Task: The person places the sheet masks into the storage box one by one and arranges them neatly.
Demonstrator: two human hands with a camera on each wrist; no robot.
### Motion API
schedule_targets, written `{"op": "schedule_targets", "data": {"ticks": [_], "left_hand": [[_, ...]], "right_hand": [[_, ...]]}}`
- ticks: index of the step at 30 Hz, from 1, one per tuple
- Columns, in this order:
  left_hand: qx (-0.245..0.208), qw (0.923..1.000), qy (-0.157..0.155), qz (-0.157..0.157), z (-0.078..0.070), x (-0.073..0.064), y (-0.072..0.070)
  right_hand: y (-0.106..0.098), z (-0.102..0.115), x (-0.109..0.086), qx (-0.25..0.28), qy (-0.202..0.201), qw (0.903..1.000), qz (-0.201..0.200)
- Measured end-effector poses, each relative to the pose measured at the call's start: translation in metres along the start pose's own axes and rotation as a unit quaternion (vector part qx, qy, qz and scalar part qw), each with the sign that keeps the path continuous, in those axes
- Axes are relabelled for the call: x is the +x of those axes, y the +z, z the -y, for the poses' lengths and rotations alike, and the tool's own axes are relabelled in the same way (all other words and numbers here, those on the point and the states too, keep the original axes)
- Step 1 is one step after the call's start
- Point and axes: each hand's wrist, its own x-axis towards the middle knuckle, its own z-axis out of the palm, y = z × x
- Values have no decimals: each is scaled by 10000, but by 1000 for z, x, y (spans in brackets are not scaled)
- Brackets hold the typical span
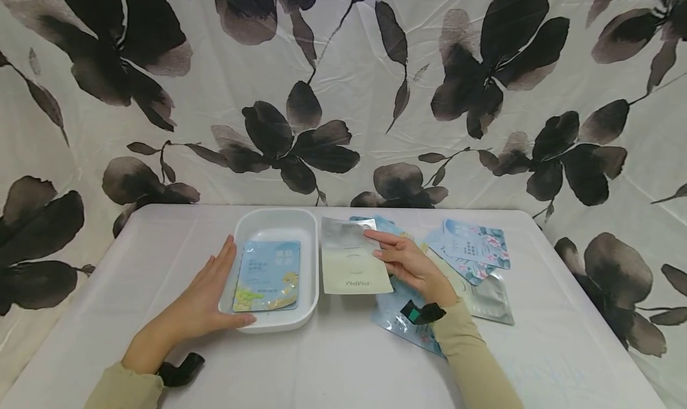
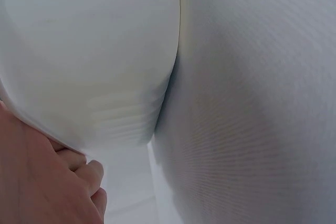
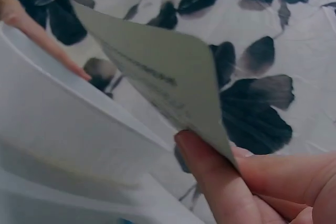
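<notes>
A white plastic tray (image 1: 305,321) stands left of the middle of the table, with a light blue face mask sachet (image 1: 268,278) lying flat inside. My left hand (image 1: 201,298) rests along the tray's left rim, its fingers straight and its thumb over the near-left corner. In the left wrist view, the fingers (image 2: 79,166) sit against the tray's outer wall (image 2: 94,66). My right hand (image 1: 410,263) pinches a pale green and silver face mask sachet (image 1: 354,260) by its right edge. That sachet is held up just right of the tray, tilted in the right wrist view.
On the right, several blue floral sachets (image 1: 474,242) overlap in a loose pile. A silver sachet (image 1: 492,301) lies below them, and another blue sachet (image 1: 402,313) lies under the right wrist. A flower-patterned cloth (image 1: 376,99) hangs behind the table's far edge.
</notes>
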Motion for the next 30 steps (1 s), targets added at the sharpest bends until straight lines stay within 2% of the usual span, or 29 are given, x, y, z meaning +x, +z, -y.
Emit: {"op": "schedule_targets", "data": {"ticks": [5,9,13,20,27,30], "left_hand": [[45,10000,1,-53,1,0,0],[24,10000,35,-65,2,0,1],[11,9999,99,-60,2,1,1],[15,9998,153,-85,1,0,-1],[36,9998,160,-83,2,0,0],[23,9998,178,-87,2,-1,-1]], "right_hand": [[18,-10,10,-9,-94,9999,-75],[33,-11,21,-454,-93,9985,-276],[50,-5,33,-1151,-20,9917,-570],[83,2,56,-2320,185,9704,-644],[112,0,76,-3356,220,9380,-837],[121,-3,82,-3640,224,9272,-853]]}}
